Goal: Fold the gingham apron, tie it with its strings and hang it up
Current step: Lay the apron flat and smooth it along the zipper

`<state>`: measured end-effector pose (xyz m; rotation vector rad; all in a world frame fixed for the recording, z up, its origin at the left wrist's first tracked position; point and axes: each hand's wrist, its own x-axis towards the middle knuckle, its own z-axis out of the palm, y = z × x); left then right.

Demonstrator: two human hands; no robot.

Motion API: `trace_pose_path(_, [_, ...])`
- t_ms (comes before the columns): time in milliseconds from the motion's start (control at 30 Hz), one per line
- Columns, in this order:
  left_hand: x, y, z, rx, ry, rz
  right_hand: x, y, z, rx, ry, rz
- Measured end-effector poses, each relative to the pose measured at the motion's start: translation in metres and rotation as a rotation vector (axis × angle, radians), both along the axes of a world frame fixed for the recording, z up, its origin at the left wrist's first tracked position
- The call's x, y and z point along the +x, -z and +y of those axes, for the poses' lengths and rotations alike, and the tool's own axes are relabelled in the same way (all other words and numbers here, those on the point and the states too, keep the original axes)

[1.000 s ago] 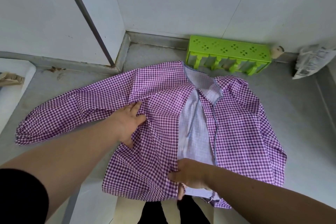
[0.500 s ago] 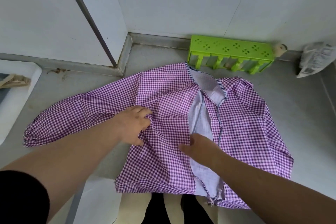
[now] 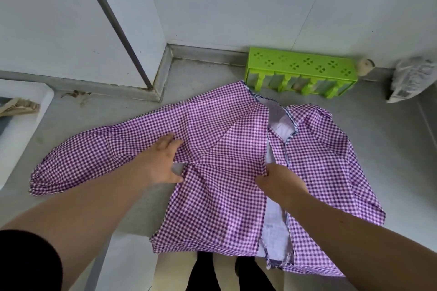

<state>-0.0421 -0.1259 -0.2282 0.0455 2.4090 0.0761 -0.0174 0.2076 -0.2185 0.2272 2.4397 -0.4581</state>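
Since 1 s ago the right hand (image 3: 277,178) has moved up from the hem to mid-body, w/ the left panel's free edge drawn across so less of the pale lining shows. It now holds that edge, fingers curled under & mostly hidden, so it reads as a pinch but the exact hold can't be told. Left hand (image 3: 163,160) lies flat at the armpit, fingers (image 3: 169,140) straight & close together, pressing cloth down.

Gingham apron (image 3: 224,172) is spread on the grey table (image 3: 390,149), collar toward the green rack (image 3: 300,69), left sleeve (image 3: 94,156) stretched out to the side, hem hanging over the near table edge.

Risks, as I judge them:
- Hem overhang: if the left hand's pressing eases, cloth weight could drag the body off the edge.
- Pulling the edge w/o the left hand anchoring → panel bunches at the armpit, fold goes crooked.
- Strings not clearly seen, prob. under the panels; folding over them may bury them, making the tie step hard later.
- Collar lies just beside the rack; a push that way could snag it.
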Motion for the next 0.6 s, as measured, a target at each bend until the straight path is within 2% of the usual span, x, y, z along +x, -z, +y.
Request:
trace_pose_path(167, [-0.007, 0.000, -0.013, -0.087, 0.119, 0.047, -0.005, 0.003, -0.001, -0.050, -0.095, 0.015])
trace_pose_path(333, [-0.025, -0.018, -0.016, -0.323, 0.281, 0.099, -0.007, 0.018, 0.009, -0.146, -0.251, 0.023])
trace_pose_path(467, [-0.045, -0.027, -0.014, -0.466, 0.194, 0.134, -0.011, 0.029, 0.011, -0.115, -0.246, 0.049])
trace_pose_path(533, [-0.043, -0.026, -0.006, -0.372, 0.194, 0.196, -0.018, 0.035, 0.010, -0.136, -0.236, 0.064])
trace_pose_path(600, [-0.031, -0.028, 0.016, -0.083, 0.327, 0.274, -0.028, 0.039, 0.009, -0.151, -0.223, 0.060])
